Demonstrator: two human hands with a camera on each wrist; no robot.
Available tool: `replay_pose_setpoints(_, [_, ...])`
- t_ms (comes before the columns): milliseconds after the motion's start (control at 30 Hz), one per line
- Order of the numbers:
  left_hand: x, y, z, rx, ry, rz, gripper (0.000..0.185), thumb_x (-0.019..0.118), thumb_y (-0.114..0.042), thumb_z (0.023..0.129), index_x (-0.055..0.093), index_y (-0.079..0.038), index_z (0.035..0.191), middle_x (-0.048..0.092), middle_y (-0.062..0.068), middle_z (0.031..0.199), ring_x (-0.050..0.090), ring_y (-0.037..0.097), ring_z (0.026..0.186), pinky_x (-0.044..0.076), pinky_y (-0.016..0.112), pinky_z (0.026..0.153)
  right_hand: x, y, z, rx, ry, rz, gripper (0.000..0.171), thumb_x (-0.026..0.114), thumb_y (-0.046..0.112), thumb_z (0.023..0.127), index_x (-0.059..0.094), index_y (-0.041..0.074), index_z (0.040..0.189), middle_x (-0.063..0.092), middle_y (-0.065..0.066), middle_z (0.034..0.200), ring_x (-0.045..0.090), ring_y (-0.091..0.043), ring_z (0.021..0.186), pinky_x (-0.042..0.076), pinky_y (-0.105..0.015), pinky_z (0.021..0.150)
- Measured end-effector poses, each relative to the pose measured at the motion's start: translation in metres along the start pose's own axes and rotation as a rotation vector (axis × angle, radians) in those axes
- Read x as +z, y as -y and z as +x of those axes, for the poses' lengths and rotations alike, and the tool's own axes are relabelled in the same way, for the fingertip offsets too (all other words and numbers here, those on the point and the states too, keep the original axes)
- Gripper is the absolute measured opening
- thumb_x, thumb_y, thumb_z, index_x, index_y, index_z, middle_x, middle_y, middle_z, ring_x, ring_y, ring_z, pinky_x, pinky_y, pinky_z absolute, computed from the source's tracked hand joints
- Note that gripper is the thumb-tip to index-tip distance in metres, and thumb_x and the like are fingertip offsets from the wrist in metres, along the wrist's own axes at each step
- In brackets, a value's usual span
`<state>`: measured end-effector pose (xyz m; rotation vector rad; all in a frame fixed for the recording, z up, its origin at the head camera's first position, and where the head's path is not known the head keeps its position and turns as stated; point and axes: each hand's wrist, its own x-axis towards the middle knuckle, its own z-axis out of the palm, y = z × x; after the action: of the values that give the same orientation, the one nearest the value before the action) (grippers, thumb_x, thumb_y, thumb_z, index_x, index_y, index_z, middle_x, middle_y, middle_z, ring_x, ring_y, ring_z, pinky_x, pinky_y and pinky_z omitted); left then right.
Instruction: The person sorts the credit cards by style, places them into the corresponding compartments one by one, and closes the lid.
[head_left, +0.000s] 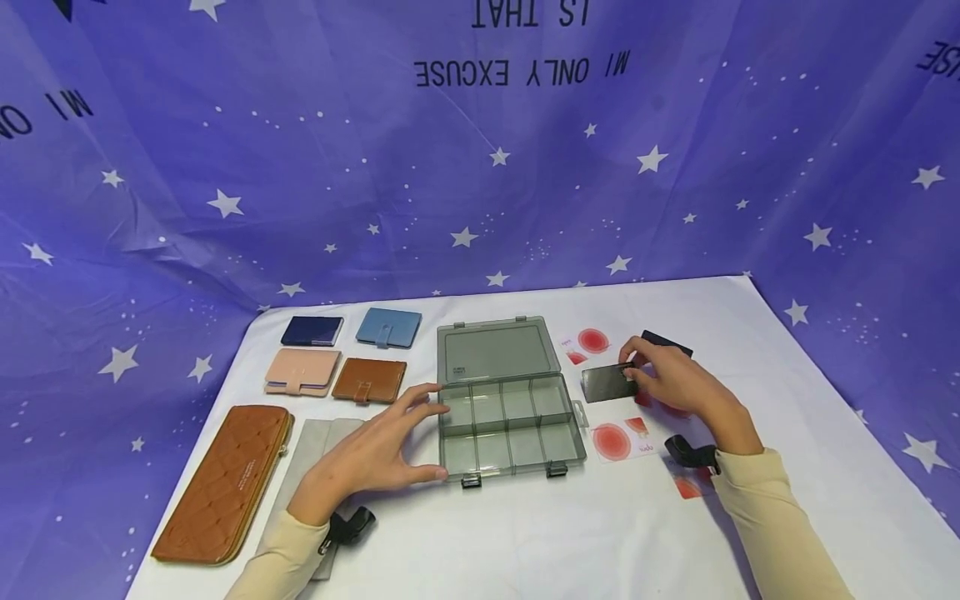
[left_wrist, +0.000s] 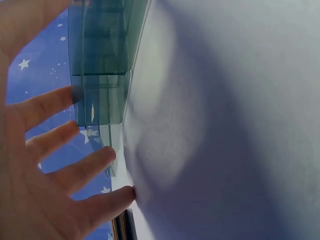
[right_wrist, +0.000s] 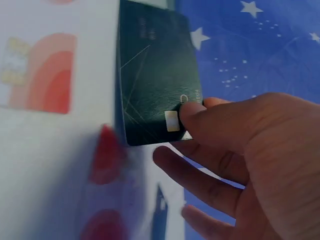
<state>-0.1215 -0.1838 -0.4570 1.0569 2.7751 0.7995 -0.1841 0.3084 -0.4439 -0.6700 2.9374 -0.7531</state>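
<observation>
right hand (head_left: 667, 379) pinches a dark card (head_left: 609, 384) just right of the open compartment box (head_left: 510, 425), left hand (head_left: 375, 454) spread wide against its left end

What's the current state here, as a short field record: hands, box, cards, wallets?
left hand: open, fingers spread against the left end of the compartment box
right hand: pinches a dark card by its edge, lifted just right of the box
box: lid open, compartments look empty
other cards: white cards with red circles on the white table, another dark card behind the hand
wallets: four small wallets and a long brown wallet to the left
</observation>
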Motion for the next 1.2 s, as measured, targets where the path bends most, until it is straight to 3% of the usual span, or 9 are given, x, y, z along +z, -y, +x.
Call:
replay_pose_setpoints(200, [-0.001,0.001,-0.001,-0.019,0.014,0.02,0.088,0.086,-0.06,0.086,0.054,-0.018,0.156,0.036,-0.001,0.172,0.052,0.034,0.148,0.054,0.054,0.106,-0.014,0.021,0.003,0.009,-0.084,0.066,0.017,0.075,0.006,0.101,0.067,0.011,0.115,0.079,-0.004,0.098,0.076,-0.027,0.094,0.057,-0.055,0.087])
replay_pose_setpoints(333, [-0.003,0.001,-0.001,-0.02,0.013,0.027,0.087,0.087,-0.055,0.085,0.053,-0.018,0.157,0.035,-0.002,0.173,0.054,0.033,0.146,0.055,0.054,0.104,-0.016,0.047,0.011,-0.01,-0.169,0.107,0.017,0.075,0.005,0.101,0.068,0.01,0.116,0.08,-0.006,0.098,0.078,-0.03,0.096,0.058,-0.057,0.089])
replay_pose_setpoints(433, [-0.002,0.001,0.0,-0.009,0.011,0.033,0.087,0.086,-0.054,0.086,0.053,-0.017,0.157,0.035,-0.002,0.174,0.055,0.032,0.145,0.055,0.053,0.104,-0.01,0.072,0.019,-0.027,-0.177,0.148,0.017,0.074,0.005,0.101,0.069,0.009,0.117,0.08,-0.006,0.101,0.079,-0.03,0.097,0.059,-0.054,0.088])
replay_pose_setpoints(633, [-0.001,0.0,0.001,0.001,0.008,0.027,0.088,0.085,-0.055,0.086,0.052,-0.017,0.158,0.033,-0.004,0.175,0.053,0.032,0.147,0.053,0.054,0.108,0.023,0.118,0.034,-0.084,-0.147,0.196,0.015,0.076,0.006,0.1,0.07,0.01,0.113,0.078,0.002,0.093,0.077,-0.018,0.088,0.061,-0.045,0.084])
replay_pose_setpoints(833, [-0.001,0.001,0.0,-0.004,0.006,0.028,0.088,0.085,-0.056,0.086,0.052,-0.017,0.158,0.033,-0.005,0.175,0.053,0.031,0.147,0.054,0.054,0.106,0.065,0.147,0.04,-0.117,-0.172,0.137,0.013,0.078,0.012,0.099,0.071,0.015,0.11,0.077,0.008,0.088,0.068,-0.004,0.075,0.055,-0.032,0.069])
replay_pose_setpoints(1200, [0.0,0.003,0.0,-0.009,0.013,0.013,0.087,0.082,-0.062,0.087,0.052,-0.02,0.157,0.033,-0.002,0.175,0.051,0.03,0.149,0.051,0.053,0.11,0.105,0.165,0.039,-0.092,-0.225,-0.053,0.014,0.083,0.022,0.097,0.075,0.024,0.108,0.078,0.01,0.087,0.071,-0.011,0.072,0.053,-0.033,0.061])
